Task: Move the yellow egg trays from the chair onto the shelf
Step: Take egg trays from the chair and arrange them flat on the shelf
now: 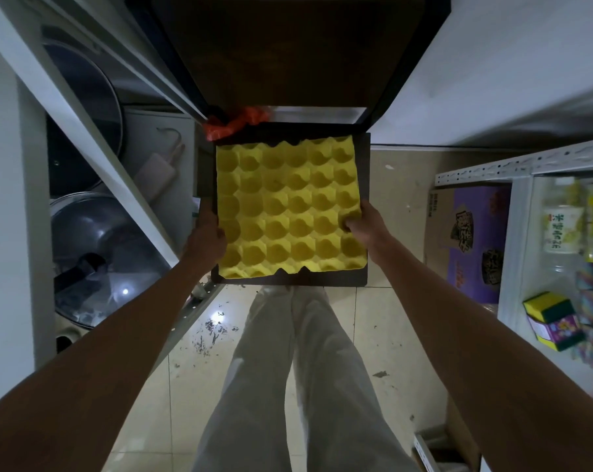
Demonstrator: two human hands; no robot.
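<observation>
I see the yellow egg tray (pixel 290 209) lying on the dark chair seat (pixel 363 199) between two white shelving units. My left hand (pixel 208 238) clasps its left edge, my right hand (pixel 365 224) its right edge, fingers (pixel 348 226) curled into a cup.

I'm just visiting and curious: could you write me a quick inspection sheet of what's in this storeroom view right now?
Surface: dark chair seat under the tray.
Job's things: yellow egg tray, cups empty, lying on the seat.
Clutter: orange plastic bag behind the tray; dark specks on the floor tiles.
Hands: left hand and right hand grip the tray's side edges.
Cables: nothing seen.
Surroundings: pot lids and rolling pin left; purple box and sponge right.
</observation>
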